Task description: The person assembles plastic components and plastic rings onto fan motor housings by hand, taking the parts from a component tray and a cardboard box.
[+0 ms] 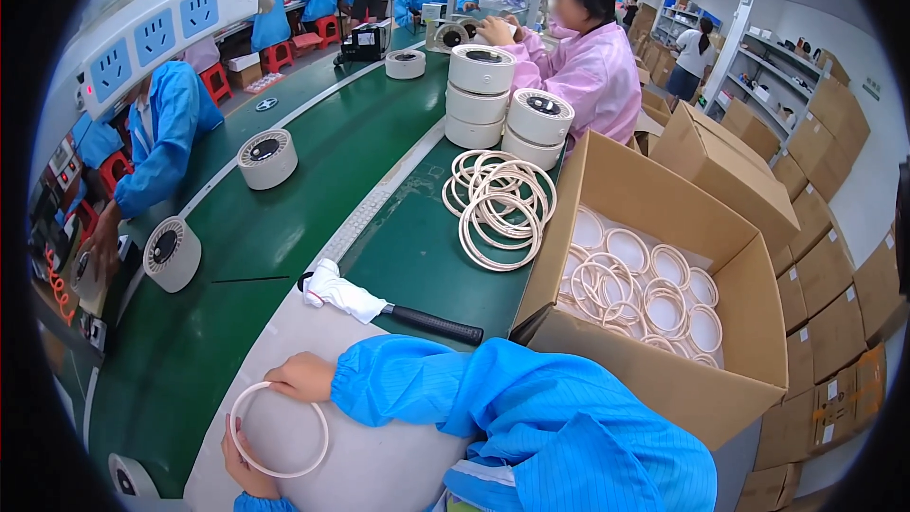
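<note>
A thin pale-pink plastic ring (324,436) is held up over the grey mat between my two hands. My right hand (301,377) comes in from the right in a blue sleeve, fingers closed on the ring's upper edge. Lower down, my left hand (243,460) grips the ring's left side, its fingertips partly behind the rim. Beyond my right forearm lies a hammer (438,324) with a black handle and its head wrapped in white cloth. A loose pile of similar rings (502,242) sits on the green surface farther off.
At right stands an open cardboard box (654,379) holding many rings. White round fan-like units (267,158) sit on the green conveyor (313,199); more are stacked (477,104) behind the ring pile. A person in pink works ahead, another in blue at left. A socket strip (156,33) hangs overhead.
</note>
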`<act>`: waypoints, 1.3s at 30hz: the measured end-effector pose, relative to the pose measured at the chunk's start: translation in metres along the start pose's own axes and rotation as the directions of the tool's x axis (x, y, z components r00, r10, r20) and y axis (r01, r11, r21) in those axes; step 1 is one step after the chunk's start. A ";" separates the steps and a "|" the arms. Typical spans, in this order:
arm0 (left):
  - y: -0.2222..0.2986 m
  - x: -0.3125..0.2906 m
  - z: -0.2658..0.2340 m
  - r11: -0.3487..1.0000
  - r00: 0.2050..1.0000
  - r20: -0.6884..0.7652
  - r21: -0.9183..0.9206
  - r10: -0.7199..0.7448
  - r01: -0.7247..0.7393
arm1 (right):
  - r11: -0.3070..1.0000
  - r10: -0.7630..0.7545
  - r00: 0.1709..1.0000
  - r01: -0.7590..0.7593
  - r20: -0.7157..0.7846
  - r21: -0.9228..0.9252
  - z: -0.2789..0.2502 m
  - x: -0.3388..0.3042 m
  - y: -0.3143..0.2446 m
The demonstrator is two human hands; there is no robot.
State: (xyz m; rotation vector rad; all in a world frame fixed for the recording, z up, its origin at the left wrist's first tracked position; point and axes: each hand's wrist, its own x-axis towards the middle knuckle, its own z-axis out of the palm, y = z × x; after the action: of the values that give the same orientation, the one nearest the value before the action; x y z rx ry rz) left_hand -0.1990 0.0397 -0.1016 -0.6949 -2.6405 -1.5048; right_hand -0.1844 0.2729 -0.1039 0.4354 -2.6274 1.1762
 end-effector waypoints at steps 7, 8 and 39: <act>0.002 -0.003 0.003 1.000 0.999 -0.035 -0.025 0.013 -0.013 | 1.000 0.000 1.000 0.000 -0.006 0.005 0.003 0.000 0.001; 0.002 -0.003 0.003 0.999 0.999 -0.040 -0.029 0.013 -0.014 | 1.000 0.010 1.000 -0.010 -0.014 0.014 0.002 -0.001 0.002; 0.014 -0.003 0.002 0.994 0.998 -0.053 -0.110 -0.025 0.019 | 0.998 0.048 0.980 -0.039 -0.192 0.052 0.005 0.004 0.007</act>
State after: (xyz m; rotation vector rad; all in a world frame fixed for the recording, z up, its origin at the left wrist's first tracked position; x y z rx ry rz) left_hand -0.1900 0.0467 -0.0921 -0.6232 -2.5507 -1.6595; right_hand -0.1912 0.2724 -0.1105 0.2585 -2.4589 1.2308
